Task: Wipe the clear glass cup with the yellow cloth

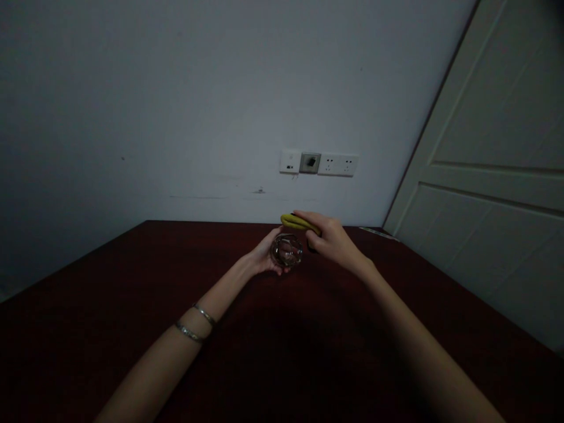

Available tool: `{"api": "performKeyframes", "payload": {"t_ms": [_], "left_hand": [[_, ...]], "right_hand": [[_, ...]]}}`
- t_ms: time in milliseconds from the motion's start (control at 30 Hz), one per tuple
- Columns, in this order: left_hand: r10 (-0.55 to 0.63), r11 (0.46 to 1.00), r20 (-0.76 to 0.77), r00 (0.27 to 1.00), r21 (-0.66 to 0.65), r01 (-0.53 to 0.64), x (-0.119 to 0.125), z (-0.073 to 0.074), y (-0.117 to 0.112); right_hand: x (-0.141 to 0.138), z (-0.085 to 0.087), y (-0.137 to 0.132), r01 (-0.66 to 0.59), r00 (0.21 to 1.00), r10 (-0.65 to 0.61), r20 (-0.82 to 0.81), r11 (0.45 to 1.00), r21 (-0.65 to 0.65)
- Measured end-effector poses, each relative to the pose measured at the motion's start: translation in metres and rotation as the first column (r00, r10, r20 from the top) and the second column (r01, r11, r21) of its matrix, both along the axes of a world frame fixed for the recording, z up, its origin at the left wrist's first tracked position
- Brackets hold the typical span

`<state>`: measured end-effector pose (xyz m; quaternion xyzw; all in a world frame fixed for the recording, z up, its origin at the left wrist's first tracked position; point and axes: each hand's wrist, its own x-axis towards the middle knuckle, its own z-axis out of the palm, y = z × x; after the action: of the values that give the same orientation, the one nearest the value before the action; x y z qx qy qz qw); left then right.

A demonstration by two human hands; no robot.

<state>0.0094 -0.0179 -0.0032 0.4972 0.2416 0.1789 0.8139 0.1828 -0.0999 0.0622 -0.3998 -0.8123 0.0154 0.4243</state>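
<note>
My left hand (265, 252) is wrapped round a clear faceted drinking glass (286, 250), its open mouth turned towards me. In my right hand (328, 234) is a folded yellow cloth (299, 222), pinched between thumb and fingers. The cloth's rounded front end is just above the glass rim, beside my left thumb; whether they touch I cannot tell. Something dark shows under my right fingers, too dim to make out. Two silvery bangles (194, 330) circle my left forearm.
Below both hands spreads a dark red tabletop (264, 329), its back edge against a pale wall (198, 117). Wall sockets (338, 164) and a switch plate (289, 161) are mounted above that edge. A cream panelled door (493, 176) stands along the right side. The light is dim.
</note>
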Motion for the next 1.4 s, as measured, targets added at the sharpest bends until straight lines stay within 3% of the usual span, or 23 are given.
{"api": "performKeyframes", "payload": {"t_ms": [167, 267, 500, 733, 967, 1133, 1300, 1400], "left_hand": [[0.172, 0.985, 0.226, 0.959, -0.055, -0.164, 0.004, 0.001, -0.007], [0.279, 0.959, 0.285, 0.917, -0.139, -0.248, 0.003, 0.003, -0.01], [0.417, 0.902, 0.277, 0.866, -0.244, -0.357, 0.008, 0.006, -0.016], [0.556, 0.829, 0.25, 0.793, -0.231, -0.509, 0.011, 0.007, -0.018], [0.509, 0.857, 0.205, 0.836, -0.219, -0.467, 0.011, 0.011, -0.016], [0.536, 0.843, 0.209, 0.818, -0.185, -0.505, 0.01, 0.015, -0.018], [0.435, 0.9, 0.122, 0.892, -0.079, -0.428, 0.009, 0.018, -0.02], [0.431, 0.9, 0.117, 0.895, -0.13, -0.417, 0.009, 0.015, -0.018]], "right_hand": [[-0.005, -0.019, 0.014, -0.049, 0.999, 0.049, 0.014, 0.999, -0.01], [-0.008, -0.025, 0.017, -0.071, 0.997, 0.071, -0.014, 0.997, -0.001], [-0.012, -0.037, 0.023, -0.056, 0.998, 0.053, 0.025, 0.99, 0.132], [-0.018, -0.037, 0.018, -0.246, 0.953, 0.203, 0.226, 0.952, 0.181], [-0.021, -0.036, 0.017, -0.09, 0.971, 0.024, 0.236, 0.958, 0.274], [-0.023, -0.033, 0.012, -0.15, 0.946, 0.067, 0.317, 0.958, 0.245], [-0.017, -0.032, 0.015, -0.031, 0.974, -0.019, 0.224, 0.976, 0.216], [-0.017, -0.031, 0.013, -0.044, 0.973, -0.001, 0.23, 0.981, 0.19]]}}
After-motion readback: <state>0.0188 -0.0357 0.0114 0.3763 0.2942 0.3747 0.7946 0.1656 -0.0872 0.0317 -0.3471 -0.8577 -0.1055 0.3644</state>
